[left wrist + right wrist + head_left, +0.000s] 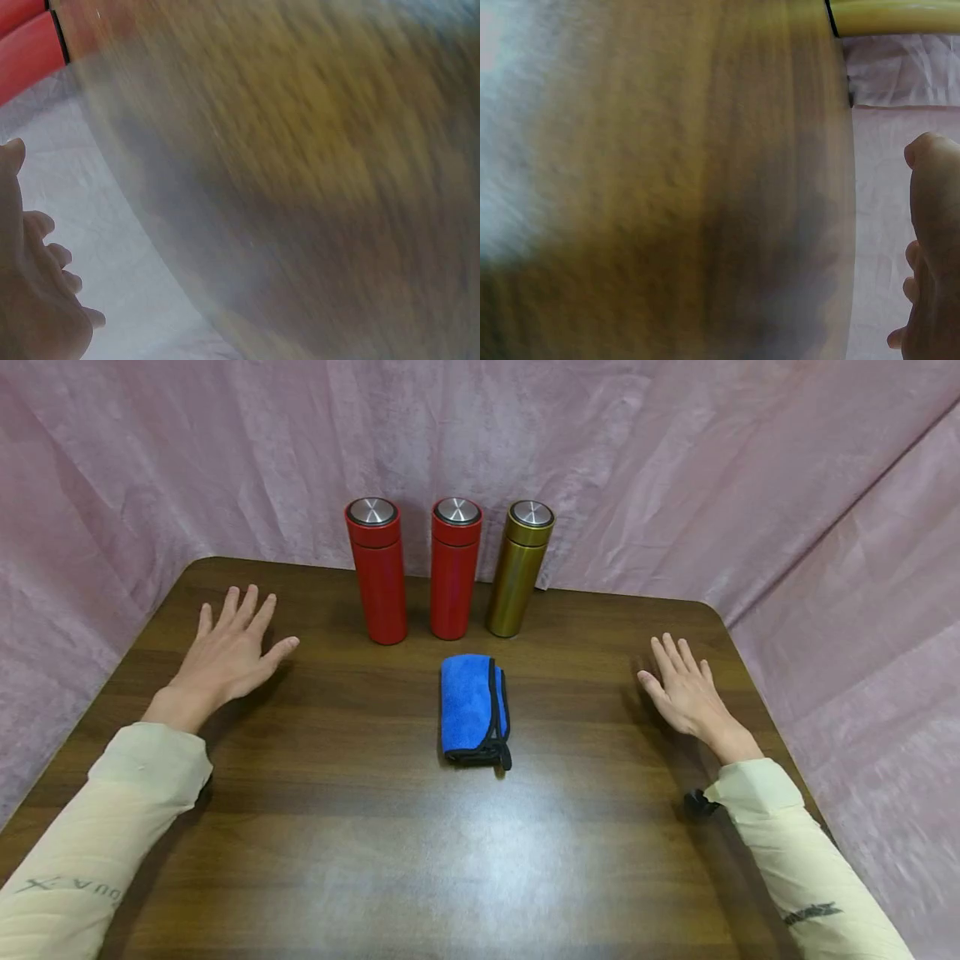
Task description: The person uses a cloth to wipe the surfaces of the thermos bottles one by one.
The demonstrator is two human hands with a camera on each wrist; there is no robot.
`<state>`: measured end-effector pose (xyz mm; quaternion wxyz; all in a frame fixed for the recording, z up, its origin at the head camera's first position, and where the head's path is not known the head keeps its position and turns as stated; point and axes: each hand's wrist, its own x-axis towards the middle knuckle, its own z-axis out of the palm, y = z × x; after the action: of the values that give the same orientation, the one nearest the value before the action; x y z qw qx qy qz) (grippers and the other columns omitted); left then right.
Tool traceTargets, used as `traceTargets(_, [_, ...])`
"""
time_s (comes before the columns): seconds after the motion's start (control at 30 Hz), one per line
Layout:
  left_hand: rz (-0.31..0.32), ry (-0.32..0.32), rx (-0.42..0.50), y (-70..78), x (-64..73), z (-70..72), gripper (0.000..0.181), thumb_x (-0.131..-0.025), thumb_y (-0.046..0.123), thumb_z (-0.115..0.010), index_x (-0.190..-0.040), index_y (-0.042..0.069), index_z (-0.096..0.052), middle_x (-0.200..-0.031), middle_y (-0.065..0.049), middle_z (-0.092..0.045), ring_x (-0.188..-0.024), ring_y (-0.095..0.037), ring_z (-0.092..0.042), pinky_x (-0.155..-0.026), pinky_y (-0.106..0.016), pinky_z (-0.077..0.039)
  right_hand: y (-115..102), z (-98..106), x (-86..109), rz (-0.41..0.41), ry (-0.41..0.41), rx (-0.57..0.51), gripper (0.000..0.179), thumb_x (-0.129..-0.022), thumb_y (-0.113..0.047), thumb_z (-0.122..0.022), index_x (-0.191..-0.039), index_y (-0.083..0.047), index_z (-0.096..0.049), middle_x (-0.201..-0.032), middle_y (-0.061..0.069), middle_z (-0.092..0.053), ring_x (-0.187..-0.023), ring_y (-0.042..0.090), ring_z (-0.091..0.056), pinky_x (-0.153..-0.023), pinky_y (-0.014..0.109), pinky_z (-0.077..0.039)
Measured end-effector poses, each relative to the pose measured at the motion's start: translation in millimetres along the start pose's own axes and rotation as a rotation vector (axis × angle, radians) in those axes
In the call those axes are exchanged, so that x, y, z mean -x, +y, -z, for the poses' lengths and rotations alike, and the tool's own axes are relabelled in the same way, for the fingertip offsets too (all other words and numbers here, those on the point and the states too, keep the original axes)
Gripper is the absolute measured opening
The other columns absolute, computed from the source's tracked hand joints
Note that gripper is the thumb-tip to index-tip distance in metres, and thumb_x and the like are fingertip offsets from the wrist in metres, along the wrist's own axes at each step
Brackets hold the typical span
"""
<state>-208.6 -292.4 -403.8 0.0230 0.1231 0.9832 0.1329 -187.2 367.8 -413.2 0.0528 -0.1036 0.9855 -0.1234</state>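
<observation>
Two red bottles [381,581] and a gold bottle [517,581], only slivers in the wrist views, stand by the desk's [330,810] far edge. Nearer, the blue cloth [467,706] lies central, well apart from left hand [227,653] and right hand [686,695], fingers splayed near the side edges.

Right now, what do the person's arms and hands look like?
The left hand and right hand wear no gloves. The long sleeves are pale cream, with dark markings and pale greenish cuffs. Something black peeks out by each cuff.
</observation>
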Motion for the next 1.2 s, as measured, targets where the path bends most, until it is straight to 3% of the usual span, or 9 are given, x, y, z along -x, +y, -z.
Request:
traceTargets(0.13, [-0.008,0.014,0.007,5.1,-2.5,2.1,0.084,-0.108,0.061,-0.028,-0.165,0.004,-0.002,-0.169,-0.022,0.013,-0.153,-0.038,0.021,-0.118,-0.066,0.016,-6,1,1.8,0.001,0.006,-0.02,0.073,-0.112,-0.048,-0.031,-0.165,-0.005,-0.005,-0.171,0.02,0.004,-0.156,0.041,0.009,-0.116,0.076,-0.001])
traceTargets(0.3, [-0.019,0.046,0.058,18.3,-6.7,4.0,0.084,-0.109,0.059,-0.03,-0.164,0.003,-0.002,-0.17,-0.02,0.01,-0.154,-0.038,0.018,-0.119,-0.066,0.011,-34,8,4.9,0.027,0.041,-0.116,0.074,-0.112,-0.047,-0.034,-0.165,-0.002,-0.007,-0.17,0.022,0.002,-0.156,0.04,0.008,-0.12,0.07,-0.005])
traceTargets(0.4, [-0.028,0.075,0.121,30.4,-11.7,3.0,0.084,-0.109,0.056,-0.036,-0.163,-0.001,-0.006,-0.17,-0.023,0.003,-0.156,-0.039,0.011,-0.122,-0.065,0.005,-60,11,6.5,0.032,0.06,-0.212,0.073,-0.112,-0.044,-0.04,-0.164,-0.001,-0.014,-0.169,0.026,-0.01,-0.156,0.043,-0.005,-0.122,0.065,-0.011])
traceTargets(0.53, [-0.013,0.13,0.275,51.5,-21.5,1.1,0.082,-0.108,0.047,-0.048,-0.163,-0.002,-0.012,-0.169,-0.025,-0.011,-0.156,-0.042,-0.004,-0.124,-0.062,-0.007,-103,7,6.8,0.054,0.072,-0.338,0.065,-0.109,-0.037,-0.051,-0.16,-0.001,-0.033,-0.16,0.025,-0.036,-0.141,0.046,-0.042,-0.116,0.06,-0.033])
traceTargets(0.67, [0.026,0.19,0.456,75.2,-33.4,-4.8,0.081,-0.106,0.045,-0.053,-0.165,0.005,-0.015,-0.169,-0.021,-0.017,-0.155,-0.041,-0.015,-0.123,-0.061,-0.015,-148,-5,7.4,0.179,0.058,-0.386,0.056,-0.107,-0.03,-0.058,-0.153,-0.001,-0.046,-0.154,0.022,-0.047,-0.138,0.04,-0.049,-0.115,0.055,-0.039])
traceTargets(0.8, [0.039,0.275,0.611,96.9,-45.9,-15.7,0.082,-0.104,0.045,-0.056,-0.165,0.007,-0.017,-0.169,-0.016,-0.022,-0.154,-0.036,-0.022,-0.124,-0.056,-0.021,-187,-18,9.9,0.337,0.029,-0.342,0.057,-0.105,-0.03,-0.062,-0.151,0.001,-0.048,-0.158,0.022,-0.043,-0.147,0.038,-0.038,-0.12,0.054,-0.031])
traceTargets(0.9, [0.036,0.34,0.696,110.6,-54.8,-23.0,0.082,-0.103,0.043,-0.06,-0.165,0.007,-0.02,-0.168,-0.012,-0.026,-0.152,-0.032,-0.029,-0.122,-0.052,-0.027,-211,-27,12.1,0.384,0.014,-0.245,0.061,-0.104,-0.038,-0.063,-0.151,-0.002,-0.049,-0.159,0.022,-0.04,-0.149,0.04,-0.034,-0.119,0.058,-0.032])
traceTargets(1.1, [0.069,0.482,0.809,129.1,-69.7,-31.7,0.082,-0.098,0.043,-0.067,-0.163,0.013,-0.028,-0.161,-0.007,-0.039,-0.146,-0.024,-0.04,-0.12,-0.042,-0.034,-246,-44,13.2,0.303,0.01,-0.03,0.076,-0.099,-0.063,-0.058,-0.152,-0.01,-0.051,-0.162,0.019,-0.037,-0.149,0.043,-0.031,-0.11,0.061,-0.039])
traceTargets(1.2, [0.085,0.536,0.868,134.2,-74.9,-34.5,0.084,-0.096,0.041,-0.07,-0.163,0.013,-0.028,-0.158,-0.007,-0.043,-0.142,-0.023,-0.044,-0.118,-0.038,-0.036,-258,-50,11.7,0.258,0.001,0.016,0.083,-0.096,-0.072,-0.053,-0.154,-0.012,-0.049,-0.164,0.019,-0.033,-0.151,0.042,-0.027,-0.11,0.062,-0.039])
